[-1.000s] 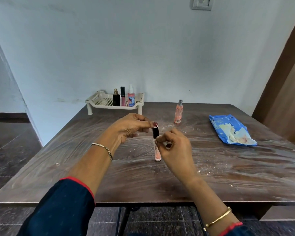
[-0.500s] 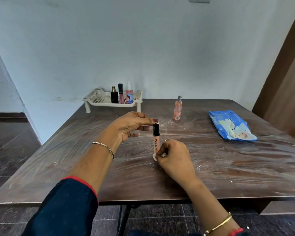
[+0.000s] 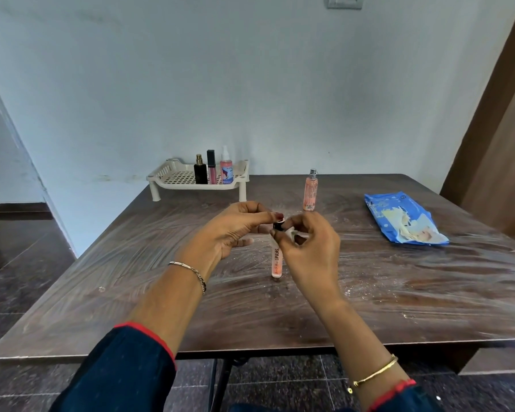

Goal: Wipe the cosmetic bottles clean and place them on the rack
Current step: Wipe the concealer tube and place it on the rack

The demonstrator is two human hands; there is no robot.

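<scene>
The right grip (image 3: 309, 248), pinching a white wipe (image 3: 289, 231), has climbed the lip gloss tube (image 3: 277, 260) from base to cap, which the left grip (image 3: 235, 230) pinches; wiping seems nearly done.

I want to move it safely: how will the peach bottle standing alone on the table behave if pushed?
The peach bottle is tall and narrow on a small base, so a push near its cap would likely tip it. Its round body could then roll across the table.
</scene>
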